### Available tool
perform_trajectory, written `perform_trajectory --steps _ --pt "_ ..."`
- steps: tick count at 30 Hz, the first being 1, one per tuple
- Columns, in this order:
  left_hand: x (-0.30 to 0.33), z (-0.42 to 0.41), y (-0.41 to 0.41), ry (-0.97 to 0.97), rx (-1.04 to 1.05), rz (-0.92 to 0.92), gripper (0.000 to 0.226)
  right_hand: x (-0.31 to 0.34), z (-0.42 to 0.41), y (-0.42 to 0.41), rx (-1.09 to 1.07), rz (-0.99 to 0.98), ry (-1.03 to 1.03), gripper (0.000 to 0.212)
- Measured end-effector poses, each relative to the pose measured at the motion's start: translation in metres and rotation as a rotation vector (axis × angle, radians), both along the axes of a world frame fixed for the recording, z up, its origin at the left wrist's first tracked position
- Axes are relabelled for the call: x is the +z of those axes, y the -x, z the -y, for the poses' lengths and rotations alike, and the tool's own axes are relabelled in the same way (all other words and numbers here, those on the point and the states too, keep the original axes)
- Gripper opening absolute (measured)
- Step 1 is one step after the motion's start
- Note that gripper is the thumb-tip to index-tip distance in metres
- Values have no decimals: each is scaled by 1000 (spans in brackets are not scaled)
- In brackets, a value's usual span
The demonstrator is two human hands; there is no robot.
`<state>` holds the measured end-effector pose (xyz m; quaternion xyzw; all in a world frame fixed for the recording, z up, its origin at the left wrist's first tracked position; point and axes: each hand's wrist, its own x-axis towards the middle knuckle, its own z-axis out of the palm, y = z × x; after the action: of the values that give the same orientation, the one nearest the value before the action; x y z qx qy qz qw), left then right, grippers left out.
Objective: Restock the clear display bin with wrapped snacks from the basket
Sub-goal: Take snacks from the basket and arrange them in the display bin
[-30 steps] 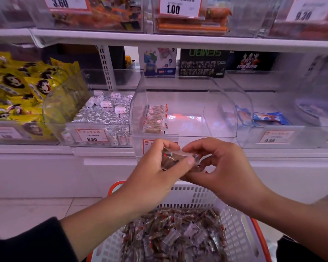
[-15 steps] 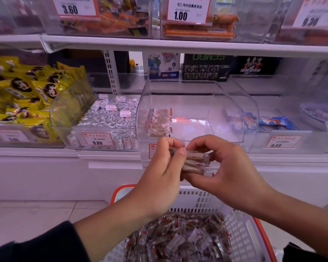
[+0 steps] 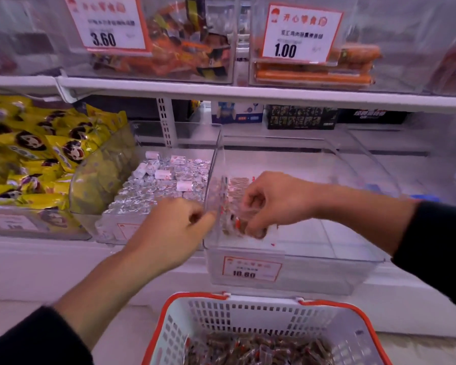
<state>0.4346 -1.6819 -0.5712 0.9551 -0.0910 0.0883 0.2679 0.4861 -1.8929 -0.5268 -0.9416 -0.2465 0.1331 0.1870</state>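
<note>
Right hand (image 3: 277, 200) reaching over the front lip into the clear, straight-walled plastic display bin (image 3: 313, 262), fingers curled down around a small clutch of transparent-wrapped brown snacks (image 3: 244, 225) with red marks on the wrappers, held low at the bin's front left corner. Behind that clutch, against the bin's left wall, a short row of the same wrapped pieces (image 3: 237, 184) already in place. Left hand (image 3: 175, 231) just outside the bin's left wall, fingers bent inward with thumb and forefinger tips at the wall's front edge; too blurred to tell whether anything is pinched there. Dark sleeves on both forearms. White price label with orange border (image 3: 251, 268) on the bin's front face, reading 10.80. Directly below, white perforated plastic basket with orange rim (image 3: 248, 312), its floor covered by a heap of brown snacks in clear wrappers (image 3: 261, 350). Left of the bin, a neighbouring clear bin packed with silver foil-wrapped pieces (image 3: 166, 185); further left, yellow packets printed with a cartoon face (image 3: 32, 156). On the white shelf above, clear bins with orange packs and price cards marked 3.60 (image 3: 106, 25) and 1.00 (image 3: 302, 35).
</note>
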Motion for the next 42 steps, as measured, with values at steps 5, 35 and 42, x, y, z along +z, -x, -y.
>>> perform_trajectory --steps 5,35,42 --pt "-10 -2 -6 110 -100 32 36 -41 -34 -19 155 162 205 30" --pt "-30 -7 57 -229 -244 -1116 24 -27 48 103 114 -139 -313 17" --pt "-215 71 126 -632 -310 -1122 43 -304 60 192 -34 -718 401 62"
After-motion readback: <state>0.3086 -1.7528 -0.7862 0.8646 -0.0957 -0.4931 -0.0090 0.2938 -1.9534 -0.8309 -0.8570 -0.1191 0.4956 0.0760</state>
